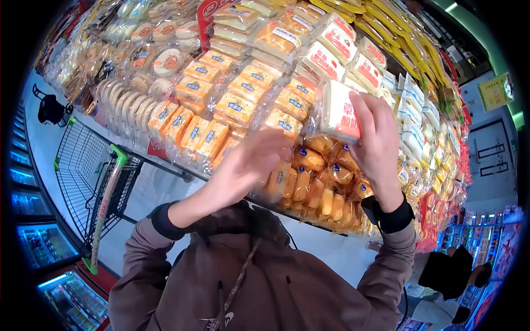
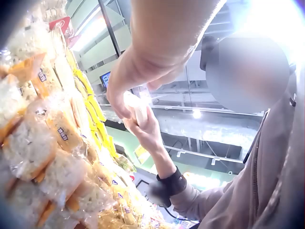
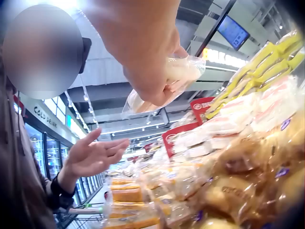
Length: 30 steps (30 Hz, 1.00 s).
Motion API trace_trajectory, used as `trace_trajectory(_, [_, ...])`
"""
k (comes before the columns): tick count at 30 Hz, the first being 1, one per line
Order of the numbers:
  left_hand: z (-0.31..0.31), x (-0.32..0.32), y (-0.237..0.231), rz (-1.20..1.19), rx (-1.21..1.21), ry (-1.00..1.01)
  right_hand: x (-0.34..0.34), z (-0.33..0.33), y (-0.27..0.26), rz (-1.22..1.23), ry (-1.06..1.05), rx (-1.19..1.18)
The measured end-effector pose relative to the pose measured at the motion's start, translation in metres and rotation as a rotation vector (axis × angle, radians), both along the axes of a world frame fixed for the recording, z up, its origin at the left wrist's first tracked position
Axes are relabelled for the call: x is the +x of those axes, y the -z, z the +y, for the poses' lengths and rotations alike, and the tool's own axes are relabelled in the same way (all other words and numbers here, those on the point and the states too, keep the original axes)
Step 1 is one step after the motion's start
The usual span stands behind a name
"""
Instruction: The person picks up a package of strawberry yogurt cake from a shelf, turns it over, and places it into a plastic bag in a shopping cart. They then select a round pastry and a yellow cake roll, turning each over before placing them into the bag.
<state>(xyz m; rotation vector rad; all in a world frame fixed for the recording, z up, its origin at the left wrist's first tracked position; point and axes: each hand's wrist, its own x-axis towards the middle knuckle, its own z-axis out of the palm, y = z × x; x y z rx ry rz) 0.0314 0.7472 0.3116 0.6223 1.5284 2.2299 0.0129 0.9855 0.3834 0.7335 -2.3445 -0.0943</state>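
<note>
My right hand (image 1: 378,135) grips a clear-wrapped white package of bread (image 1: 335,110) with red lettering, held above the bread display. In the right wrist view its fingers curl round the bread package (image 3: 188,71), and clear wrapper sticks out past them. My left hand (image 1: 248,160), slightly blurred, hovers over orange-labelled packs of bread (image 1: 207,138). The right wrist view shows the left hand (image 3: 95,155) with fingers extended, holding nothing. Small golden wrapped buns (image 1: 309,160) lie below the right hand.
Similar white packages (image 1: 331,55) are stacked behind, with yellow packs (image 1: 386,27) beyond. Round wrapped breads (image 1: 130,102) fill the left side. A shopping cart (image 1: 105,182) with green corners stands at left; another person (image 1: 447,273) is at lower right.
</note>
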Motion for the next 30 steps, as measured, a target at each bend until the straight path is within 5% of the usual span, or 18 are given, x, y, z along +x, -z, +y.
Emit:
trace_trajectory(8, [0.012,-0.005,-0.004,-0.039,0.012,-0.108,0.029,-0.046,0.023,-0.064,-0.098,0.125])
trace_trajectory(12, [-0.003,-0.003,-0.008,-0.134,-0.099,-0.075,0.022,-0.043,0.021,-0.046,-0.086,-0.11])
trace_trajectory(20, [-0.015,-0.003,0.006,-0.031,0.018,-0.122,0.023,-0.026,0.029,-1.027,-0.274,-1.42])
trace_trajectory(23, [-0.016,-0.001,0.006,-0.067,0.035,-0.11,0.027,-0.028,0.023,-1.219,-0.347,-1.599])
trace_trajectory(30, [-0.019,0.001,0.004,-0.047,-0.01,-0.048,0.033,-0.032,0.036,-1.266,-0.379,-1.51])
